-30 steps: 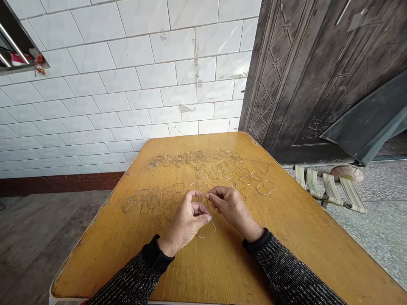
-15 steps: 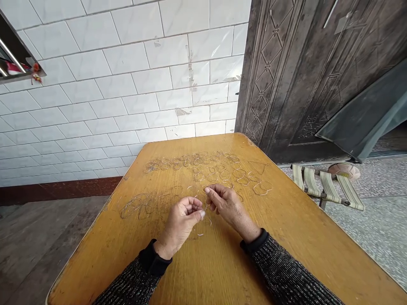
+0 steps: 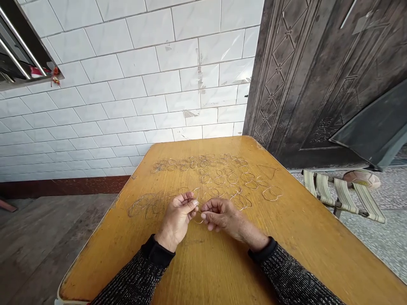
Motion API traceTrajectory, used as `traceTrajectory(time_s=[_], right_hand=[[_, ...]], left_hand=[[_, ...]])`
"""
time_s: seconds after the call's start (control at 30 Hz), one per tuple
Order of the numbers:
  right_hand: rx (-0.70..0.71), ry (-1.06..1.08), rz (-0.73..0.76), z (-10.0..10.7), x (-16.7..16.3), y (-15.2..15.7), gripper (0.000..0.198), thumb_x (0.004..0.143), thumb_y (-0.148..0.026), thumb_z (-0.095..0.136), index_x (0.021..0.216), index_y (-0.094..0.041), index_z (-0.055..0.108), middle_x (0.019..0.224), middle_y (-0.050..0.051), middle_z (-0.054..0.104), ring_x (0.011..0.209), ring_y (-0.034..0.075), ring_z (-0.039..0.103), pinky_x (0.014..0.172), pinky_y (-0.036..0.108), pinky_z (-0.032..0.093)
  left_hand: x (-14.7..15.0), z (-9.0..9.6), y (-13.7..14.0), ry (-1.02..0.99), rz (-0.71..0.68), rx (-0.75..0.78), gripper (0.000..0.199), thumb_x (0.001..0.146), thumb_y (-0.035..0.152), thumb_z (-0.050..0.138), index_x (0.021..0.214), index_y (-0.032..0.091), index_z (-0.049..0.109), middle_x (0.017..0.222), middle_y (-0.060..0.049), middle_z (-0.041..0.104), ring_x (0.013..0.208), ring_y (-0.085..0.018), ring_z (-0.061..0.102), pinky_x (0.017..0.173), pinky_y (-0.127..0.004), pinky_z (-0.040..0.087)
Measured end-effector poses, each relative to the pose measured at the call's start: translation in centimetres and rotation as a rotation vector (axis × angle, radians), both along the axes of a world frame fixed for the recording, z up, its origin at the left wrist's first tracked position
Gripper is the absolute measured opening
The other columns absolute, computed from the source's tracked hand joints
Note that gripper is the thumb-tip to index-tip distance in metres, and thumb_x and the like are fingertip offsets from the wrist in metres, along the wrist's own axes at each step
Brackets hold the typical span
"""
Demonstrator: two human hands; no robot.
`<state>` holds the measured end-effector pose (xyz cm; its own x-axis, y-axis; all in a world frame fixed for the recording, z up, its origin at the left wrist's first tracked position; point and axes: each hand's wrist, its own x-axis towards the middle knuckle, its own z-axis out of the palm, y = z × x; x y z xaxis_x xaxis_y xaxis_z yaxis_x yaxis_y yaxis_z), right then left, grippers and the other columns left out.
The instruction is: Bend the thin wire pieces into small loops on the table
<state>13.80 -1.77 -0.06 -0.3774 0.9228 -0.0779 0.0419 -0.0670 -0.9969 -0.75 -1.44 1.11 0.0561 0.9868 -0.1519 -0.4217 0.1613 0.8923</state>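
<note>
Above the middle of the wooden table (image 3: 219,262), my left hand (image 3: 178,218) and my right hand (image 3: 224,218) come close together, fingertips almost meeting. Both are closed in a pinch on a thin wire (image 3: 199,222), which curves in a small loop between them. Most of the wire is hidden by the fingers. Just beyond my right hand lie bent wire loops (image 3: 243,201). Left of my left hand is a loose bunch of thin wires (image 3: 143,205). Further back, flower-like wire shapes (image 3: 181,164) lie in rows.
White wall tiles (image 3: 143,89) rise behind the table's far edge. A dark patterned metal door (image 3: 305,84) stands at the right. Beside the table is a folding stool with striped straps (image 3: 343,195). A barred window (image 3: 22,46) is at upper left.
My right hand has lowered and turned, and its fingers now pinch lower near the left fingertips. My left hand has risen slightly. The view has shifted a little to the left.
</note>
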Motion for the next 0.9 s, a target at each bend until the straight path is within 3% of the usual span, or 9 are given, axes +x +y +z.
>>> traceTrajectory(time_s=[0.27,0.43,0.57,0.73,0.9], right_hand=[[-0.037,0.035,-0.035,-0.6,0.0,0.2,0.022,0.067,-0.034,0.063,0.068,-0.015,0.053,0.055,-0.003,0.057,0.043,0.005,0.052,0.038,0.015,0.034],[-0.053,0.064,-0.083,-0.3,-0.2,0.2,0.023,0.064,-0.035,0.062,0.064,-0.016,0.051,0.053,-0.003,0.057,0.041,0.005,0.051,0.037,0.016,0.034],[-0.043,0.106,-0.157,-0.2,-0.2,0.3,0.025,0.063,-0.037,0.063,0.060,-0.016,0.049,0.050,-0.005,0.055,0.038,0.005,0.049,0.036,0.017,0.033],[-0.030,0.156,-0.172,-0.2,-0.2,0.5,0.027,0.062,-0.039,0.063,0.061,-0.016,0.049,0.049,-0.005,0.055,0.036,0.005,0.048,0.036,0.016,0.033],[-0.053,0.136,-0.184,0.1,-0.2,0.5,0.028,0.061,-0.039,0.063,0.059,-0.016,0.048,0.048,-0.005,0.055,0.036,0.005,0.047,0.035,0.016,0.033]], left_hand=[[-0.2,-0.2,0.3,-0.014,-0.070,-0.062,0.029,0.054,0.013,0.072,0.078,0.013,0.057,0.063,0.003,0.056,0.053,-0.005,0.053,0.050,-0.016,0.039],[-0.2,0.4,0.2,0.274,-0.005,0.170,0.024,0.062,0.021,0.068,0.080,0.014,0.054,0.065,0.003,0.056,0.056,-0.008,0.055,0.052,-0.019,0.041],[-0.3,1.0,-0.1,0.454,-0.028,0.303,0.030,0.072,0.030,0.061,0.096,0.016,0.050,0.081,-0.004,0.062,0.071,-0.014,0.062,0.057,-0.023,0.045],[-0.3,1.1,-0.3,0.359,-0.002,0.274,0.040,0.079,0.032,0.053,0.113,0.019,0.036,0.096,-0.010,0.062,0.077,-0.018,0.064,0.064,-0.030,0.048],[-0.4,0.4,0.2,0.268,-0.024,0.238,0.040,0.069,0.019,0.063,0.102,0.017,0.040,0.087,-0.004,0.060,0.074,-0.014,0.061,0.065,-0.028,0.047]])
